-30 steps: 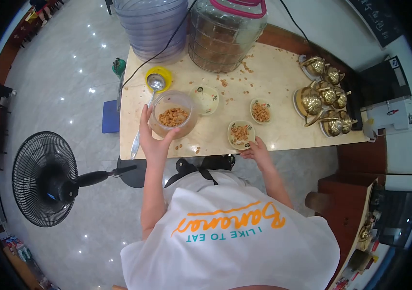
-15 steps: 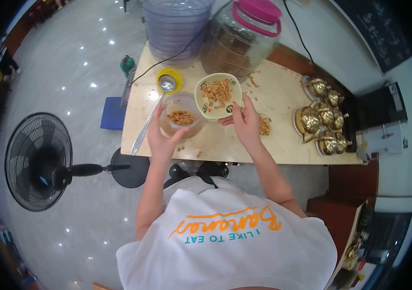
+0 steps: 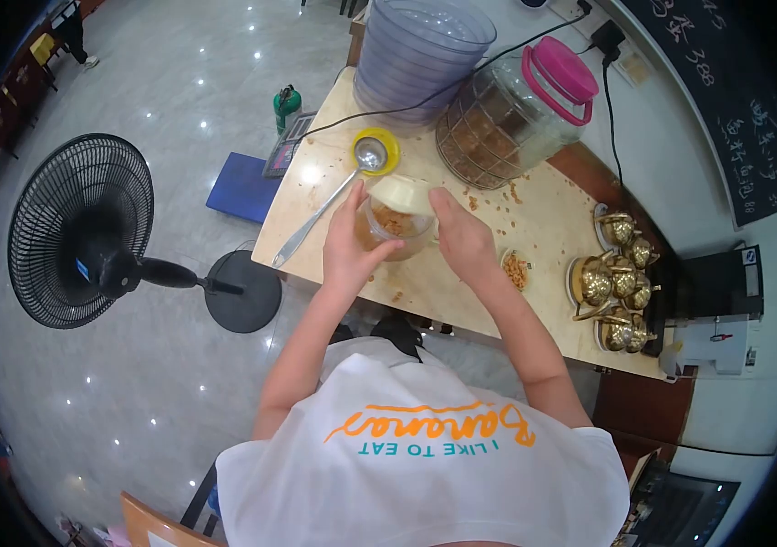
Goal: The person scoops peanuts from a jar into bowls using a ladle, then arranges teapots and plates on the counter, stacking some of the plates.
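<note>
My left hand [image 3: 349, 251] is closed around the side of a clear plastic tub [image 3: 419, 242] standing near the table's front edge. Small brown pieces, possibly nuts, lie inside the tub. A square cream bowl [image 3: 399, 194] is tipped over the tub's mouth, its underside towards me. My right hand [image 3: 467, 239] grips that bowl by its right edge; what is inside it is hidden. Right of the hands is a small dish [image 3: 515, 270] holding more brown pieces. A long-handled metal ladle [image 3: 320, 223] rests with its head in a yellow round dish [image 3: 392, 153].
Stacked clear buckets [image 3: 420, 68] and a large jar [image 3: 498, 123] with a pink lid stand at the back. Several golden teapots [image 3: 596, 281] line the right end. Brown crumbs dot the tabletop [image 3: 548, 219]. A black cable crosses the table; a fan [image 3: 83, 232] stands left.
My right hand has brought the bowl left and tipped it over the tub; before, it was level and showed its brown pieces. My left hand stays on the tub. The view has shifted.
</note>
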`<action>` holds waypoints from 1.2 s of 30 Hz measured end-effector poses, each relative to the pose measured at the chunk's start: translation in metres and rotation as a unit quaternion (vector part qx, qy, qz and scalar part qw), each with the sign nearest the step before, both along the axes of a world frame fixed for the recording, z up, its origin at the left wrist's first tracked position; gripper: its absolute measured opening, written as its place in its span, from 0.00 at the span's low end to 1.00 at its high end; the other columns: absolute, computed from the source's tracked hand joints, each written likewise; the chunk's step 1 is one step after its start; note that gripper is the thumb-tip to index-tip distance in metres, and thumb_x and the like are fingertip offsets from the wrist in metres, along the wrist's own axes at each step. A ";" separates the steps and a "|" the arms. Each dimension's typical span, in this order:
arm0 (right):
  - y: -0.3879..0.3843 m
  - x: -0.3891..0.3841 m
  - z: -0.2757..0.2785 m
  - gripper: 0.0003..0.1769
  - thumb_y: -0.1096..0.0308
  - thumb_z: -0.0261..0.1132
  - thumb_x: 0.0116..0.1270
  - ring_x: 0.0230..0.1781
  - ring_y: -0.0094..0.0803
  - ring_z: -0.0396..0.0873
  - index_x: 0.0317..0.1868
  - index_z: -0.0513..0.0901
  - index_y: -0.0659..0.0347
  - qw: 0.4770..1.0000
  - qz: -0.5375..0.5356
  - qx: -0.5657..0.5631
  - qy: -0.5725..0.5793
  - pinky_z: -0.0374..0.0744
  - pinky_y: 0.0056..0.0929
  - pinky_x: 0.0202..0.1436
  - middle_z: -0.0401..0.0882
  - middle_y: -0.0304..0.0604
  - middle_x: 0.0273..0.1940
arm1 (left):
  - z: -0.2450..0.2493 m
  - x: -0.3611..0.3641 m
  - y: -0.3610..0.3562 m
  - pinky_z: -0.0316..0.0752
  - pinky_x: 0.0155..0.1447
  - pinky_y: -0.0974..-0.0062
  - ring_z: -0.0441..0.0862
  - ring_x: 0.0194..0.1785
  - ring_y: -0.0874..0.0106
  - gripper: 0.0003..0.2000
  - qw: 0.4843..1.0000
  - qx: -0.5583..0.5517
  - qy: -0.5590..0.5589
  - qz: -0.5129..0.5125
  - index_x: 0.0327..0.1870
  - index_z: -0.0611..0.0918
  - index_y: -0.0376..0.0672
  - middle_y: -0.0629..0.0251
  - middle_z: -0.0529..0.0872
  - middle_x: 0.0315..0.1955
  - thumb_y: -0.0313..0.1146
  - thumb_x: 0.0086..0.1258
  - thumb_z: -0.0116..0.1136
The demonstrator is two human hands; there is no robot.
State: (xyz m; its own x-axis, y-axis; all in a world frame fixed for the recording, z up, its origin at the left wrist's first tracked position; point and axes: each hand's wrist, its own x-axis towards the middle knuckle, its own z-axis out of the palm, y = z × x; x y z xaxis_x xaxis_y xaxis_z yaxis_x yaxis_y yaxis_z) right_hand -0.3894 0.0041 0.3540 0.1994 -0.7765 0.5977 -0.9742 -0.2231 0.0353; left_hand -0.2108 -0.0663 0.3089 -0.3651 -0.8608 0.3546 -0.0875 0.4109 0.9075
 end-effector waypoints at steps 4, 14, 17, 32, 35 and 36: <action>0.018 -0.007 0.002 0.27 0.81 0.51 0.63 0.30 0.43 0.81 0.64 0.63 0.61 0.991 -0.063 0.022 -0.114 0.81 0.31 0.32 0.76 0.58 0.48 | 0.001 -0.002 -0.001 0.64 0.64 0.66 0.69 0.62 0.60 0.48 1.000 -0.013 -0.017 -0.002 0.67 0.60 0.39 0.52 0.73 0.56 0.35 0.41 0.75; 0.021 -0.033 -0.095 0.28 0.64 0.47 0.72 0.27 0.39 0.83 0.69 0.48 0.56 0.522 -0.241 0.155 -0.803 0.83 0.30 0.28 0.79 0.55 0.40 | -0.002 -0.004 0.000 0.64 0.64 0.67 0.71 0.60 0.61 0.47 1.000 -0.008 -0.018 -0.008 0.66 0.60 0.36 0.52 0.73 0.56 0.31 0.42 0.75; 0.031 -0.028 -0.081 0.28 0.59 0.48 0.72 0.23 0.37 0.82 0.68 0.51 0.54 0.567 -0.247 0.161 -0.769 0.81 0.29 0.24 0.80 0.52 0.33 | -0.007 -0.006 0.001 0.65 0.63 0.64 0.70 0.61 0.62 0.47 1.000 -0.002 0.001 -0.015 0.67 0.59 0.38 0.53 0.73 0.57 0.30 0.42 0.75; 0.179 -0.114 -0.123 0.22 0.61 0.47 0.71 0.20 0.27 0.76 0.62 0.62 0.60 0.492 -0.432 -0.005 -0.756 0.78 0.27 0.25 0.77 0.45 0.26 | -0.002 -0.009 0.002 0.62 0.64 0.65 0.67 0.63 0.61 0.47 1.000 0.019 -0.011 -0.022 0.66 0.60 0.36 0.50 0.70 0.59 0.28 0.42 0.75; 0.159 -0.113 -0.129 0.21 0.63 0.45 0.72 0.19 0.27 0.78 0.61 0.62 0.62 0.520 -0.353 -0.028 -0.778 0.79 0.25 0.24 0.78 0.46 0.27 | -0.005 -0.005 0.001 0.63 0.64 0.65 0.68 0.63 0.61 0.46 1.000 0.018 -0.015 -0.019 0.66 0.61 0.36 0.51 0.71 0.59 0.29 0.41 0.75; 0.145 -0.107 -0.116 0.20 0.63 0.45 0.72 0.19 0.27 0.78 0.61 0.63 0.63 0.542 -0.334 -0.026 -0.770 0.79 0.24 0.24 0.79 0.46 0.28 | -0.006 -0.006 0.000 0.63 0.63 0.64 0.68 0.63 0.61 0.46 1.000 0.019 -0.015 -0.019 0.66 0.61 0.36 0.51 0.71 0.59 0.29 0.41 0.75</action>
State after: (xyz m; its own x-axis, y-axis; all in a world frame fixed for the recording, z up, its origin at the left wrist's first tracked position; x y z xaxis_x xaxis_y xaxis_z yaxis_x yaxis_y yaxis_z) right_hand -0.4965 0.1490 0.2378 -0.8835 -0.3414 -0.3207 0.2814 0.1605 -0.9461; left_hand -0.2172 -0.0659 0.3028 -0.4070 -0.8592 0.3101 -0.0992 0.3791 0.9200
